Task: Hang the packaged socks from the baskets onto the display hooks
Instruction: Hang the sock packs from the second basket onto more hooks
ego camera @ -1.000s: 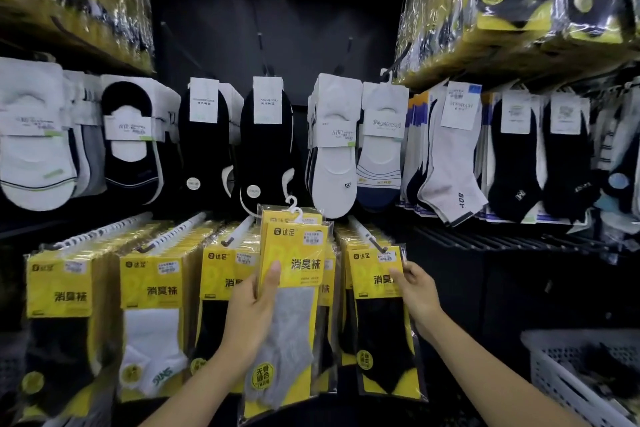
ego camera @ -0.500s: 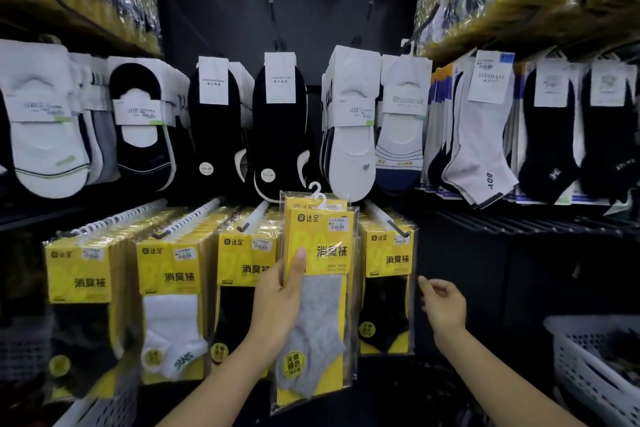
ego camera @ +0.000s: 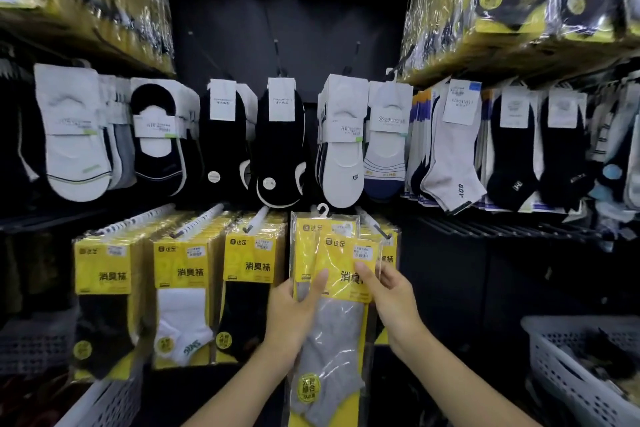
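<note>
Just left of the hook [ego camera: 375, 227]: grey packs [ego camera: 332, 329] gripped in left hand [ego camera: 291, 315], front one pinched by right hand [ego camera: 394, 295]. Light, floppy, slick film (probably slippy), so best held high on the stiff card.

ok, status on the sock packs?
Left hand grips grey sock packs. Right hand pinches front pack. Not yet on a hook. Nothing seen in the way.

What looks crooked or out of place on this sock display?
The front grey sock pack in the middle sits tilted across the pack behind it; the hanging packs on the left are straight.
</note>
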`<control>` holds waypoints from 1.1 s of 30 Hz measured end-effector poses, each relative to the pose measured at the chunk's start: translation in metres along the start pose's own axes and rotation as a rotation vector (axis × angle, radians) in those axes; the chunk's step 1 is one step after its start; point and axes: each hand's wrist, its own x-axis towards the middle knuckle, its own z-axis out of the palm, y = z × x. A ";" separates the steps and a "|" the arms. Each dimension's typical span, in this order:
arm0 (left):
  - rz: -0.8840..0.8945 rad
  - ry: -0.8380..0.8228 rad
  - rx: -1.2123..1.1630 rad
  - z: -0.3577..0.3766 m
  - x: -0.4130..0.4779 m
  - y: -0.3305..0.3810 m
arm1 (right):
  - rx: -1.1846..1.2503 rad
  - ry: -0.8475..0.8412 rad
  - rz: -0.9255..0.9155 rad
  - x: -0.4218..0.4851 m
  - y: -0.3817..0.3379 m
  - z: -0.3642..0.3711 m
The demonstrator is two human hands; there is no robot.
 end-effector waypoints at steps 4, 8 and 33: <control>0.029 0.058 0.103 -0.012 -0.001 0.008 | 0.019 0.046 0.100 0.001 0.011 -0.021; 0.086 0.119 0.181 -0.028 0.008 0.013 | -0.044 0.127 0.119 0.005 0.021 -0.051; 0.139 0.110 0.187 -0.021 0.040 -0.013 | -0.282 0.273 0.019 0.108 0.055 -0.060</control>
